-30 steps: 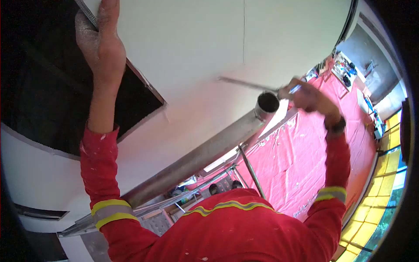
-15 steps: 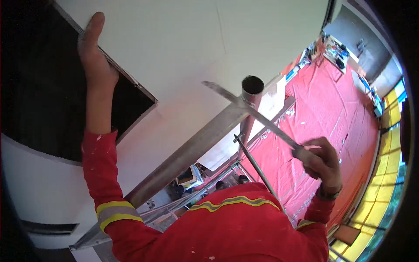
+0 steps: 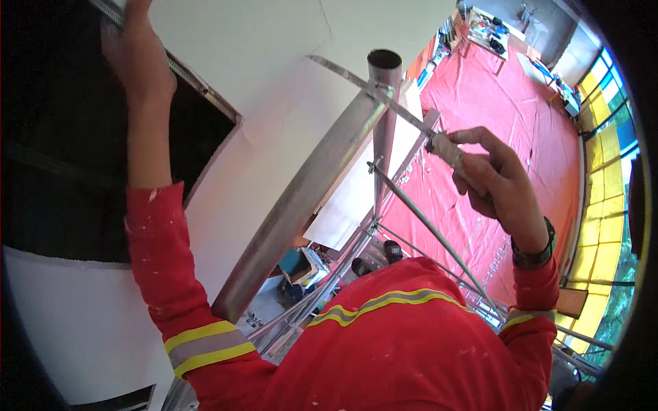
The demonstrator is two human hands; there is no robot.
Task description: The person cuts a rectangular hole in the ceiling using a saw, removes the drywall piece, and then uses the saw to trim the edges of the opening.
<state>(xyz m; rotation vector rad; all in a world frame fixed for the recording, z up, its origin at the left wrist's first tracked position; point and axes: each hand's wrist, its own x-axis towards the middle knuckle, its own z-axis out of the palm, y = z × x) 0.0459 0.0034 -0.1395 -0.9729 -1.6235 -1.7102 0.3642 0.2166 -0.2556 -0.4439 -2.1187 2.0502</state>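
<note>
My left hand point(image 3: 145, 65) reaches to the top left and grips the metal-trimmed edge of a white panel point(image 3: 260, 61) beside a dark opening point(image 3: 65, 171). Its thumb tip is cut off by the frame, and its fingers are dim behind the edge. In my right hand point(image 3: 497, 175) is a long narrow blade point(image 3: 343, 74) with a pale, wrapped handle point(image 3: 449, 152). The index finger lies along the top of that handle. The blade points up and left, crossing in front of an upright scaffold tube point(image 3: 385, 85). Any teeth on it are too small to see.
A thick scaffold rail point(image 3: 295, 212) slants below the blade, and a thin brace point(image 3: 428, 226) runs down beside my chest. Far below, red sheeting point(image 3: 480, 123) covers the floor. A cluttered table point(image 3: 480, 41) stands at the back. Yellow sheeting point(image 3: 596, 226) hangs along the windows.
The whole view has shifted, with the scaffold and both hands now higher in it. My right index finger has stretched out along the handle. My left hand still grips the panel edge.
</note>
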